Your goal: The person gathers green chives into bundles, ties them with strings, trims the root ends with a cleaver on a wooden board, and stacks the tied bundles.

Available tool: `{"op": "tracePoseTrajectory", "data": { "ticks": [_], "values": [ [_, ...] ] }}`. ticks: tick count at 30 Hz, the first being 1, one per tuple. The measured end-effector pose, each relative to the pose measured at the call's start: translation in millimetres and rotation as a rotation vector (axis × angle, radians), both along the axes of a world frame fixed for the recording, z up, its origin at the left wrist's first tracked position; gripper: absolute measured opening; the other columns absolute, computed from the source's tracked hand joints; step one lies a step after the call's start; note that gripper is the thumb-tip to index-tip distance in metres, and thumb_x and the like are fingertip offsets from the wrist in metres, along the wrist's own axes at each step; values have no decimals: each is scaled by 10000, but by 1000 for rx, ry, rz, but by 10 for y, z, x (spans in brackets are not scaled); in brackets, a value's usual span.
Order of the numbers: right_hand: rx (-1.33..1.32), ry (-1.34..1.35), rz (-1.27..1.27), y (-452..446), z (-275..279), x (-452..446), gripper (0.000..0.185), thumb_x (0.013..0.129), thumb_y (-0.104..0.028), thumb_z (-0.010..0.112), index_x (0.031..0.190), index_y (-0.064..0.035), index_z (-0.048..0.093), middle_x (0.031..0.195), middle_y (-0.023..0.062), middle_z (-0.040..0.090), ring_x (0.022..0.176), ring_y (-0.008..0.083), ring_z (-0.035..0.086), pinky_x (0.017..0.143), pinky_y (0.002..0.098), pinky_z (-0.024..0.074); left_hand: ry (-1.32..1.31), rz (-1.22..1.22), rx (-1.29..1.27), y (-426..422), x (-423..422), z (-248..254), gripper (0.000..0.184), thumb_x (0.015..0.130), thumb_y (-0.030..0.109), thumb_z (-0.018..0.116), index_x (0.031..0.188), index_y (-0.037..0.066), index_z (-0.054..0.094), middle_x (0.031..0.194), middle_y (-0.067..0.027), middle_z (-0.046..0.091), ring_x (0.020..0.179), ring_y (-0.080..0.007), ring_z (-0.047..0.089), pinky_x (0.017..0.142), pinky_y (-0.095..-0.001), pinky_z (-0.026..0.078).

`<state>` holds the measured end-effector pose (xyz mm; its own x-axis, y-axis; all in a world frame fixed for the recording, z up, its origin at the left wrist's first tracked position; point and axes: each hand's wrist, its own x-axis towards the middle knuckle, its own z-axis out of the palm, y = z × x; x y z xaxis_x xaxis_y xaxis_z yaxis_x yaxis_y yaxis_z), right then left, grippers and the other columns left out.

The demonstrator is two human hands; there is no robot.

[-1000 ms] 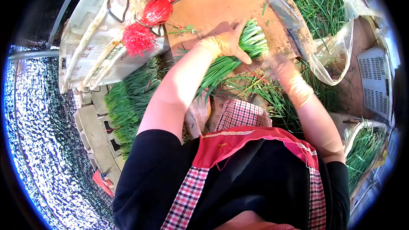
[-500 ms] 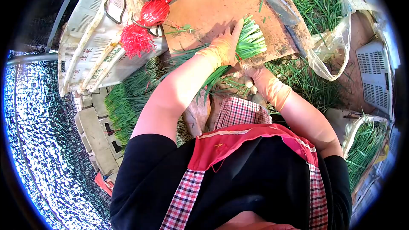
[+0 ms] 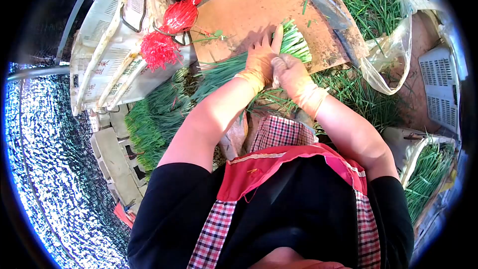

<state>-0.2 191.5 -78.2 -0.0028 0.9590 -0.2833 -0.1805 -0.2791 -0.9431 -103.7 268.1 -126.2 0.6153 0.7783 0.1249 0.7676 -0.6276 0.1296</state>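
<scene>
A bunch of garlic chives (image 3: 297,42) lies on a brown board (image 3: 234,15), its pale cut ends to the right and its green leaves trailing left. My left hand (image 3: 261,60), in a thin orange glove, is wrapped over the bunch near the cut ends. Against it sits my right hand (image 3: 293,75), also gloved, closed at the near side of the bunch. Whatever its fingers pinch is hidden. A cleaver-like knife (image 3: 331,12) with a dark blade rests on the board's right side.
Red plastic ties (image 3: 177,20) hang from a white crate (image 3: 107,60) at the left. More chives (image 3: 154,124) lie below it. Loose green leaves (image 3: 368,0) fill a clear plastic bag (image 3: 393,65) at the right. Another white container (image 3: 413,154) holds chives at the lower right.
My right hand has moved up from below the board's edge to the bunch, beside my left hand. My left hand has shifted slightly, still on the bunch.
</scene>
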Motion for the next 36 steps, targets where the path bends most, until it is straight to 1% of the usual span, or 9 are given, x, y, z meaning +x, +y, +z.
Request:
{"op": "tracePoseTrajectory", "data": {
  "ticks": [3,5,6,8,11,15,17,29,36],
  "values": [
    [171,-380,79,-18,123,-21,164,924,-166,514,847,-29,556,654,-4,486,608,84,460,545,244,400,4,-3,176,-63,10,28,789,766,335,534,1435,127,171,1307,-205,376,996,-376,536,853,-463,409],
    [137,-355,398,-31,239,125,126,917,-125,518,895,-12,568,713,7,528,638,95,494,574,247,429,45,48,8,-56,38,119,793,772,314,535,1442,127,154,1302,-210,376,1015,-367,528,868,-474,403],
    [296,-345,381,-23,225,236,180,884,-187,564,854,-12,591,764,159,585,749,252,585,655,366,467,-33,-22,26,4,34,130,883,722,262,608,1445,114,123,1329,-235,347,1084,-413,486,926,-491,378],
    [472,34,55,37,346,566,256,855,-236,631,916,11,609,849,167,592,769,255,582,722,331,469,77,-91,-177,52,-12,495,1002,654,240,670,1444,69,77,1393,-258,233,1220,-408,321,1015,-458,287],
    [228,-1320,2,379,71,1472,203,845,-210,591,897,-22,646,933,197,629,874,300,617,800,384,474,187,-317,-559,308,-115,884,1268,492,224,810,1419,-35,-16,1449,-313,105,1336,-434,182,1100,-378,209],
    [-240,-1719,73,452,-274,1467,402,797,-169,580,1195,-139,528,944,191,638,931,324,623,782,445,492,-128,-150,-808,411,66,847,1289,498,281,844,1413,-42,-5,1408,-345,193,1267,-448,323,1056,-406,297],
    [-249,-1669,117,588,-478,1547,527,792,-121,569,1295,-173,419,937,187,641,918,320,632,775,447,501,47,-1,-385,83,249,639,1329,464,314,870,1419,-18,8,1389,-331,259,1241,-436,371,1015,-424,351],
    [-194,-637,205,-339,528,1409,268,807,-119,522,1051,-11,511,865,267,602,825,419,591,723,452,466,90,192,-466,119,420,555,1184,456,313,831,1391,6,171,1186,-263,493,1061,-375,537,900,-398,450],
    [-152,-754,293,-727,469,1287,281,809,-141,532,1046,7,500,842,284,600,832,433,586,709,464,468,72,164,-455,94,455,621,1164,476,309,822,1404,5,189,1178,-231,517,1033,-353,560,889,-380,452]
  ]
}}
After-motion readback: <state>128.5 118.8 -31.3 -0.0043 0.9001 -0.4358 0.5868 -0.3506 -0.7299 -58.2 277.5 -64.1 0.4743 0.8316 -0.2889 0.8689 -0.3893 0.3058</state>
